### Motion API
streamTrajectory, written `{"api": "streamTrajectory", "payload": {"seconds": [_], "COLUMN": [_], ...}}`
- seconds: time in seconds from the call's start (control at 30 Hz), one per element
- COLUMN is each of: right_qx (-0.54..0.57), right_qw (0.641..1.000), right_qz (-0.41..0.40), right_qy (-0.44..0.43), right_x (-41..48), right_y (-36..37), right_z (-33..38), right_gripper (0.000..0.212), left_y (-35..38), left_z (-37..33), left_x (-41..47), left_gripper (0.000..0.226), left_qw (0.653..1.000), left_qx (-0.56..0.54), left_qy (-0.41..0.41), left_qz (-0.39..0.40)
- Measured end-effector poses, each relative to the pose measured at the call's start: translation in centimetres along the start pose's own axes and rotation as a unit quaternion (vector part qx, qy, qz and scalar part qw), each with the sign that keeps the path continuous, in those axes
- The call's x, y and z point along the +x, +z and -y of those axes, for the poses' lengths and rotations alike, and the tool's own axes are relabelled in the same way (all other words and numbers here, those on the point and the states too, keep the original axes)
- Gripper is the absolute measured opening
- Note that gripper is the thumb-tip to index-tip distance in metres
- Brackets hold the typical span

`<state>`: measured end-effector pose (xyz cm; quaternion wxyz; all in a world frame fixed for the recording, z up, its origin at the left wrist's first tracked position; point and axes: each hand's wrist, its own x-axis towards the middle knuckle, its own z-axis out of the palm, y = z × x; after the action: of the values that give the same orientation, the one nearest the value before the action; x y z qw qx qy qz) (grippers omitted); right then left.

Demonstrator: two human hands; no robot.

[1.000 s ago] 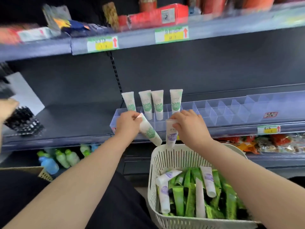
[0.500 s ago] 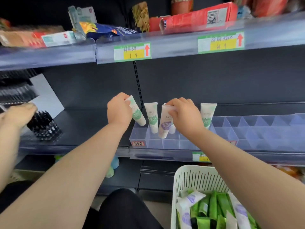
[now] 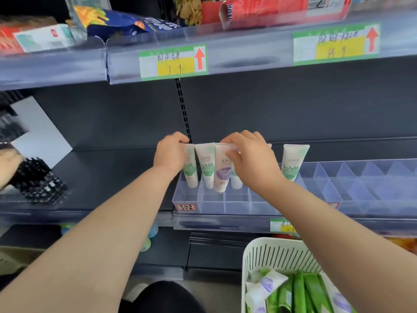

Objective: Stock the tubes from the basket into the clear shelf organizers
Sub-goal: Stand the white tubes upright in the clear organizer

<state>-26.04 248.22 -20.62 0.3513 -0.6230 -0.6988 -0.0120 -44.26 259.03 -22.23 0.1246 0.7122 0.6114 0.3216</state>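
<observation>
Two tubes going in at once. L hand (image 3: pixel 170 154) is pinching crimped top of green-label tube (image 3: pixel 190 175); R hand (image 3: pixel 250 159) is pinching top of purple-label tube (image 3: pixel 223 171). Both were tilting half a sec ago, now standing upright, caps down, in clear organizer (image 3: pixel 237 206), left end. Placement nearly finishing; release pending. Tubes are looking soft, matte white, flat crimp tapering to round cap. Organizer: rigid, glossy, square cells. Slotted white basket (image 3: pixel 277 251) is holding more, lower right.

At frame centre, the left hand (image 3: pixel 170 154) is holding a green tube (image 3: pixel 190 173) and the right hand (image 3: pixel 250 160) is pinching a purple tube (image 3: pixel 222 171) at the organizer (image 3: pixel 225 205).
</observation>
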Motion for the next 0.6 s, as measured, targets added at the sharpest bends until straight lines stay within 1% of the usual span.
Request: {"api": "streamTrajectory", "payload": {"seconds": [0.17, 0.23, 0.33, 0.43, 0.53, 0.6], "right_qx": [0.020, 0.023, -0.013, -0.050, -0.055, -0.048], "right_qw": [1.000, 1.000, 0.999, 0.994, 0.989, 0.989], "right_qz": [0.010, 0.013, 0.039, 0.088, 0.132, 0.140], "right_qy": [-0.009, -0.016, -0.033, -0.036, -0.025, -0.019], "right_x": [1.3, 1.8, 2.6, 2.9, 2.5, 2.2], "right_y": [1.4, 2.2, 3.6, 5.1, 6.6, 7.2], "right_z": [2.6, 3.8, 5.1, 5.5, 5.5, 5.3], "right_gripper": [0.024, 0.024, 0.028, 0.030, 0.030, 0.031], "left_y": [-1.7, -2.4, -3.0, -3.4, -3.5, -3.5], "left_z": [1.1, 1.5, 2.1, 2.6, 2.9, 3.2], "left_x": [-2.1, -3.1, -4.4, -5.4, -6.1, -6.4], "left_gripper": [0.040, 0.041, 0.040, 0.035, 0.035, 0.036], "left_qw": [0.996, 0.995, 0.995, 0.995, 0.996, 0.997], "left_qx": [-0.021, -0.030, -0.036, -0.029, -0.021, -0.011], "left_qy": [0.008, 0.002, 0.001, -0.001, -0.007, 0.000], "left_qz": [-0.081, -0.096, -0.093, -0.093, -0.087, -0.079]}}
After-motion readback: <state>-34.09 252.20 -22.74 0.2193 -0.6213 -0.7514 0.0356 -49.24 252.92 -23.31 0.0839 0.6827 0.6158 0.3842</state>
